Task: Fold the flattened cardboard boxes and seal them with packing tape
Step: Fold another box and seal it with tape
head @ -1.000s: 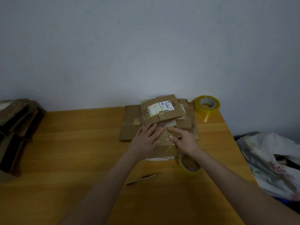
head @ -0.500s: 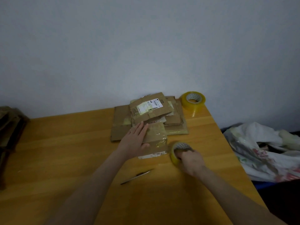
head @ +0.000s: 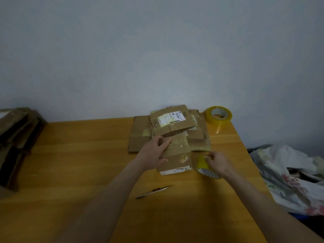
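Note:
A small folded cardboard box (head: pixel 177 155) with shiny tape on top sits on the wooden table (head: pixel 87 163). My left hand (head: pixel 154 151) grips its left side, thumb on the front face and fingers on top. Just right of the box, my right hand (head: pixel 218 163) holds a yellowish tape roll (head: pixel 204 166), tilted on edge, fingers curled over its top. Behind the box lies a pile of flattened cardboard boxes (head: pixel 140 132), the top one bearing a white label. A second tape roll (head: pixel 219 114) stands at the table's far right corner.
A slim pen-like tool (head: pixel 154 191) lies on the table in front of the box. Dark folded cardboard pieces (head: pixel 15 137) lean at the far left. A crumpled floral cloth (head: pixel 289 176) lies beyond the table's right edge. A plain wall stands behind.
My right hand left the box top, took hold of the nearby tape roll and tipped it up on edge. My left hand shifted from lying flat on the box to gripping its left side.

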